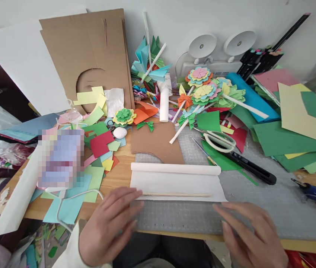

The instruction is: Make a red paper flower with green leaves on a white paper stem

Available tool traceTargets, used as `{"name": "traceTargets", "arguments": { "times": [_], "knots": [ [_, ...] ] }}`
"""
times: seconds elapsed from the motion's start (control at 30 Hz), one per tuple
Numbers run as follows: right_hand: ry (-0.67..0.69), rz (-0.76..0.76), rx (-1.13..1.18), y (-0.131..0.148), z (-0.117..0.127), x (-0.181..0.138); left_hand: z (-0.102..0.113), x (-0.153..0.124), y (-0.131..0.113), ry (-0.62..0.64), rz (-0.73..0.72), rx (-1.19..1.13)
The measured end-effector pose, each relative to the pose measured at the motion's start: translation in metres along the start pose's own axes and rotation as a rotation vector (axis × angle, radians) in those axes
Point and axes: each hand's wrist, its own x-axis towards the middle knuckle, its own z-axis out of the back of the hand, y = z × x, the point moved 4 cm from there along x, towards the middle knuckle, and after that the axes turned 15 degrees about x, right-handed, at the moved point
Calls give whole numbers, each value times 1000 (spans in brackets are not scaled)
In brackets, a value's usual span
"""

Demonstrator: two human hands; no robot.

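Hovering over the near edge of the grey cutting mat (258, 201), left hand (109, 223) at seven o'clock and right hand (251, 232) at five, both flat, fingers loosely spread and gripping nothing, left fingertips (137, 195) just touching the corner of the white paper sheet (174, 184). Lying dead centre on the mat, that sheet, far edge curled into a roll, with a thin wooden stick (177, 194) along its near edge. Sitting just past the roll at twelve o'clock, a brown cardboard piece (158, 143); resting at one o'clock, white-handled scissors (220, 140), black pen (252, 168) just beside.
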Motion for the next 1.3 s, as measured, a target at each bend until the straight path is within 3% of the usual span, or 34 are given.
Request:
{"name": "traceTargets", "arguments": {
  "times": [0.17, 0.27, 0.4, 0.67, 0.87, 1.3],
  "knots": [
    [131, 63, 37, 33, -26, -3, -16, -11, -34, 6, -172, 85],
    [182, 65, 19, 41, -40, 1, -30, -12, -42, 13, -214, 120],
    [203, 49, 3, 43, -46, 3, -39, -10, -42, 43, -168, 161],
    [248, 20, -52, 40, -50, 0, -36, -1, -43, 99, -54, 166],
    [295, 4, -99, 37, -55, 3, -39, 7, -40, 142, -94, 193],
    [308, -44, -103, 33, -59, 12, -41, 20, -41, 140, -20, 265]
  ]
}}
